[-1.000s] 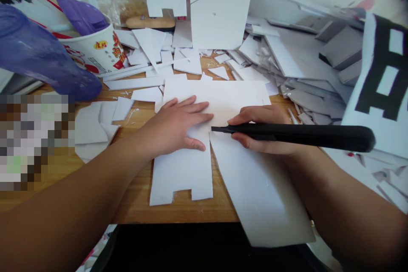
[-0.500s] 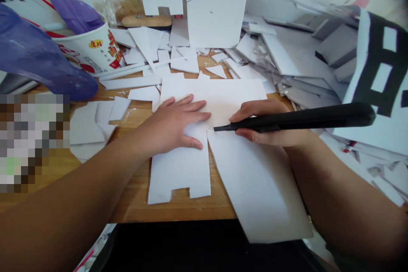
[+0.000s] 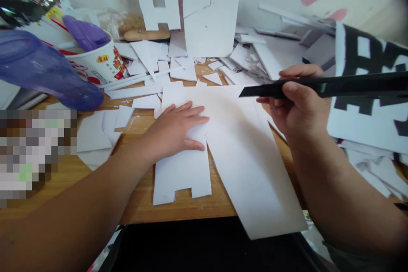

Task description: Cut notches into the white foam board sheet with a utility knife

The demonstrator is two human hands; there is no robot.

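Note:
A white foam board [image 3: 255, 165] lies on the wooden table, its right part jutting past the front edge. A slit runs up from its front side, and the left part has a square notch at the bottom. My left hand [image 3: 178, 129] rests flat on the left part, fingers spread. Raised above the board's right side, my right hand [image 3: 301, 102] grips a black utility knife [image 3: 331, 86]. The knife's blade points left and is clear of the slit's upper end.
White board scraps [image 3: 95, 131] lie left, with more piled at the back and right. A purple bottle [image 3: 47, 68] and a paper cup [image 3: 98, 63] stand at the left. Cut panels [image 3: 207, 25] lean at the back. A sheet with black lettering [image 3: 357, 131] is at right.
My right hand has lifted the utility knife off the board, up and to the right, and turned over. My left hand stays on the board. The view has shifted slightly.

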